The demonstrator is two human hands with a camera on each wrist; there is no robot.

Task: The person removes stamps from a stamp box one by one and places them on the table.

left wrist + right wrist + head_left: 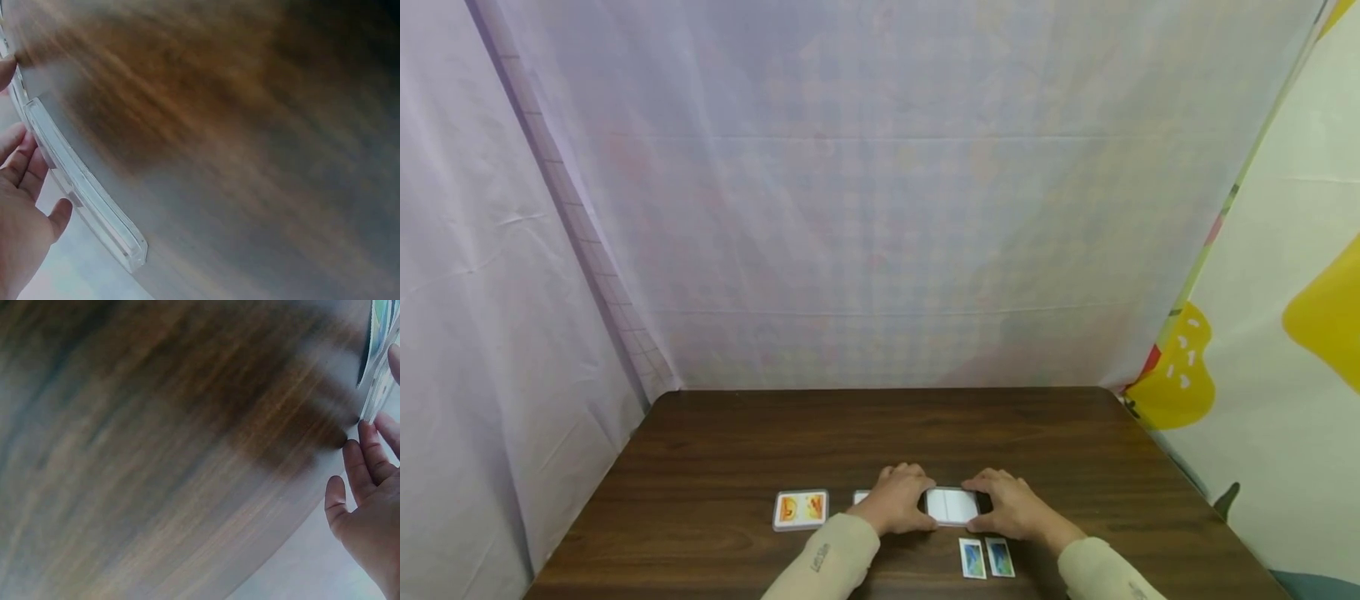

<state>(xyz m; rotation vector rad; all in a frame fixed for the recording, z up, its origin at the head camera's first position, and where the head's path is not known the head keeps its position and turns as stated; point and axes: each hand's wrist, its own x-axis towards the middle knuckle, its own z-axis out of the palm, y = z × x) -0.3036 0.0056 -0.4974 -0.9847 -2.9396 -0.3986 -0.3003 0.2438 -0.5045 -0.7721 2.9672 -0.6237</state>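
Note:
A shallow clear plastic case (952,506) with a white inside lies flat on the table between both hands. My left hand (895,500) holds its left end, thumb at the near corner and forefinger at the far one. At the opposite end my right hand (1011,504) grips it the same way. Under the left hand sits a second clear case (87,181), mostly hidden in the head view. Nearer the table's front lie two small picture cards, a left card (972,558) and a right card (1000,557), both blue and green.
Left of the hands is another clear case (801,510) with two orange-and-yellow picture cards in it. Everything lies on a dark brown wooden table (737,442). A pale curtain (880,250) hangs behind the table's far edge.

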